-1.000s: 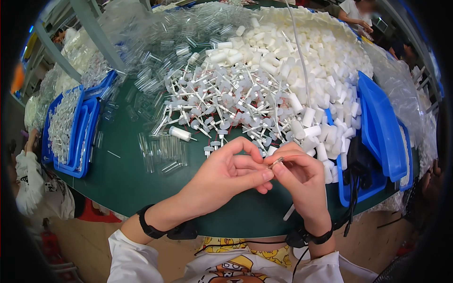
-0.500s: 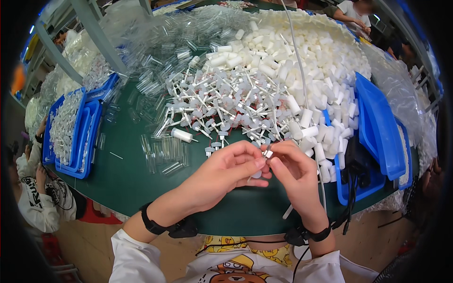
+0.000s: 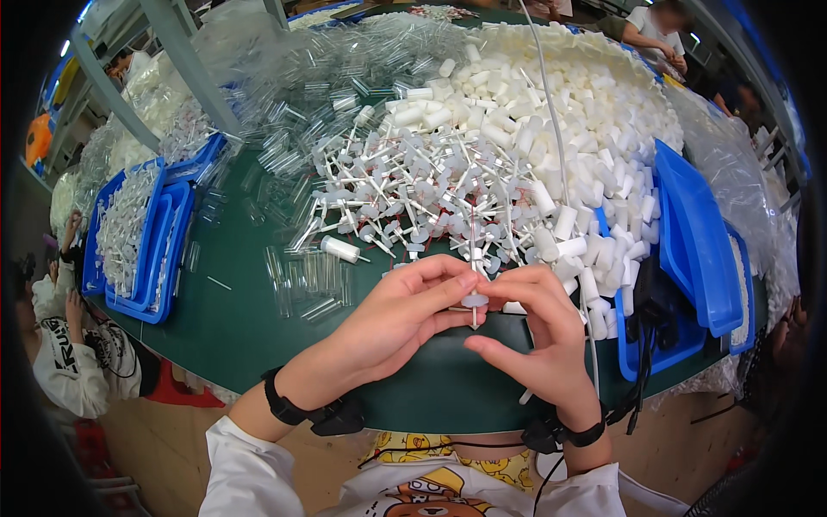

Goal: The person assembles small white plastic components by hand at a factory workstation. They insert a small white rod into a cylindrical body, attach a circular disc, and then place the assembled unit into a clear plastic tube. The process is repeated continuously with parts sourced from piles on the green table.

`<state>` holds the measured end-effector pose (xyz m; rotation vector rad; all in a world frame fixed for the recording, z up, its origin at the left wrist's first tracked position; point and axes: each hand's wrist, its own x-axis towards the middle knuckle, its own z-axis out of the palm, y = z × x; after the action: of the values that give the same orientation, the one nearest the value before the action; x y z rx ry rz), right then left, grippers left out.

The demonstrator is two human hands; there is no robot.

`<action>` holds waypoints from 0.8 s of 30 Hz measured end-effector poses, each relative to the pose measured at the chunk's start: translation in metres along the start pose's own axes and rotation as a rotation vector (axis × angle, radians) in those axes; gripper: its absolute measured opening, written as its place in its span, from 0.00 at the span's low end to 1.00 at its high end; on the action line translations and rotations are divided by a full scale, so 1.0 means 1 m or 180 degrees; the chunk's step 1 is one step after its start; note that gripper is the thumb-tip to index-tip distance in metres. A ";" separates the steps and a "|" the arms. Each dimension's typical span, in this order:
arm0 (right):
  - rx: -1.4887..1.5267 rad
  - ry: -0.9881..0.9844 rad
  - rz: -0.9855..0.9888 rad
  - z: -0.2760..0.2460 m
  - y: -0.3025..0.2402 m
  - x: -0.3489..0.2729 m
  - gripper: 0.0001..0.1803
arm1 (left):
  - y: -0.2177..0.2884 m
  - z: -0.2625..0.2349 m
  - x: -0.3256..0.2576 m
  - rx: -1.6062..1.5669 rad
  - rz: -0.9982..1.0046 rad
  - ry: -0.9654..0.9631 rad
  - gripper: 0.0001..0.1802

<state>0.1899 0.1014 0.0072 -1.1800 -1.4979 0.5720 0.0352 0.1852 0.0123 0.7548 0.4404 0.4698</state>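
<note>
Before me, above the table's near part, my left hand (image 3: 392,317) pinches a thin white stem with a round translucent disc (image 3: 475,301). The stem stands about upright, its pointed lower end below the disc. My right hand (image 3: 543,332) has its forefinger at the piece beside my left fingertips, while its thumb is spread well away below. Just beyond both hands lies a heap of similar white stems with discs (image 3: 413,189), with thin red wires among them. A white cylinder with a stem (image 3: 343,249) lies at that heap's near left.
A pile of white foam-like cylinders (image 3: 586,103) covers the far right. Clear tubes (image 3: 319,274) lie left of the stems, with more behind. Blue trays stand at left (image 3: 177,250) and right (image 3: 689,233) of the green table (image 3: 233,345). A white cable (image 3: 551,112) hangs down.
The held piece has turned upright, its disc and lower tip now showing. My right thumb has come off it and spread downward; my left hand keeps its pinch.
</note>
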 end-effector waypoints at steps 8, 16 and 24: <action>-0.0228 -0.0057 -0.0153 0.000 0.001 0.000 0.16 | -0.003 -0.001 -0.001 0.0303 -0.0032 0.0166 0.08; -0.0451 -0.0061 -0.0294 -0.003 -0.002 0.001 0.12 | -0.003 0.000 0.000 0.0136 0.0152 0.0302 0.08; 0.0207 -0.0324 -0.0003 -0.006 -0.004 -0.001 0.12 | 0.003 -0.002 0.003 -0.0367 0.0486 0.0410 0.07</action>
<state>0.1936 0.0981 0.0119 -1.1138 -1.5540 0.6840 0.0354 0.1897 0.0122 0.6515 0.4734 0.6840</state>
